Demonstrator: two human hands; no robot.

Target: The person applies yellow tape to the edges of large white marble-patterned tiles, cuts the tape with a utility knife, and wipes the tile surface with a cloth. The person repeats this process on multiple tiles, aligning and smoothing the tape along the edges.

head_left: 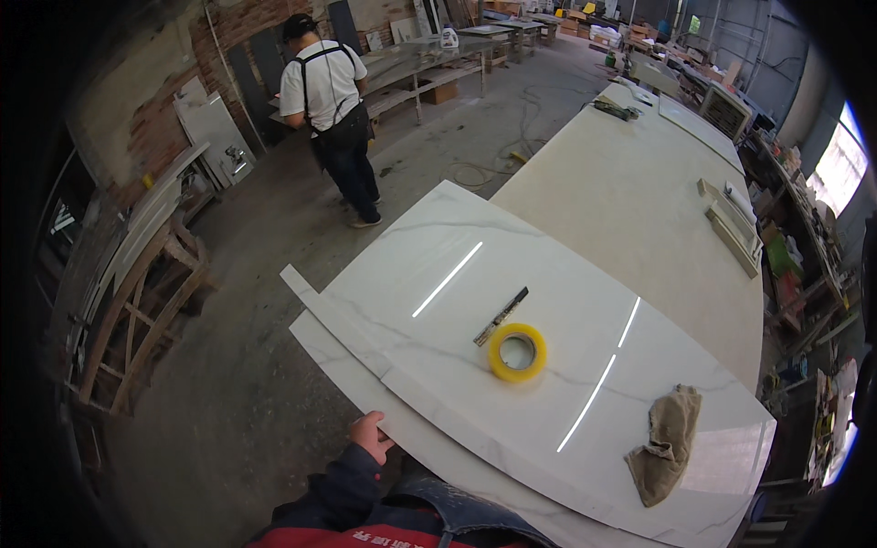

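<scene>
My left hand point(370, 437) is closed round the near edge of a white, grey-veined marble-look slab piece point(438, 437). Its fingertips are partly hidden at the edge. Over this piece lies a long narrow strip point(365, 349) of the same stone, along the front of a large glossy slab point(438, 233). On the large slab sit a yellow roll of tape point(541, 351) and a utility knife point(501, 317), the knife just beyond the roll. A crumpled brown cloth point(667, 443) rests farther right. My right hand is out of view.
Behind the slab stretches a long pale worktable point(630, 201) with a small frame point(731, 228) on it. A person point(327, 100) stands at far left, back turned. A wooden rack point(137, 315) is at left; cluttered shelves point(804, 237) line the right. A hose point(480, 173) lies on the floor.
</scene>
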